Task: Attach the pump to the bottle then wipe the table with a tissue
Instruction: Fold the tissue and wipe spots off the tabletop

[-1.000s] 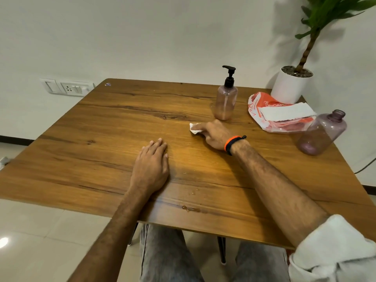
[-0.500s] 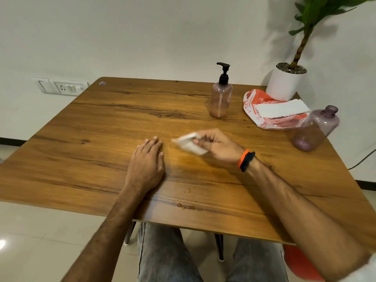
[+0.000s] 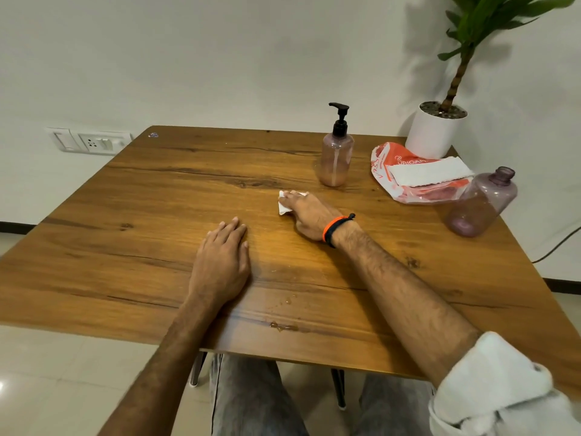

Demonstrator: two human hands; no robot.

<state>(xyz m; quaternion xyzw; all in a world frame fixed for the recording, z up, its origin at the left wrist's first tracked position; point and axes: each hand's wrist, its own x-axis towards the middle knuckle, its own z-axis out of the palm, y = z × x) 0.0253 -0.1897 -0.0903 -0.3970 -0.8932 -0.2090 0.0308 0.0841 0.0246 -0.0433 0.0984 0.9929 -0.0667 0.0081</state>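
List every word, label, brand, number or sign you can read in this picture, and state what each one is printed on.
"ORIGAM": white letters on the orange and white tissue packet; the word runs under the tissues and may continue.
More white lettering down the packet's left edge: too small and curved to read.
Small sticker at the table's far left corner: blurred, unreadable.
Pump bottle, open bottle, white plant pot, wall switch plate: no text visible.

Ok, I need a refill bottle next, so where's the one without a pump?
In the head view the open purple bottle stands at the table's right edge, just right of the orange tissue pack and in front of the white plant pot.
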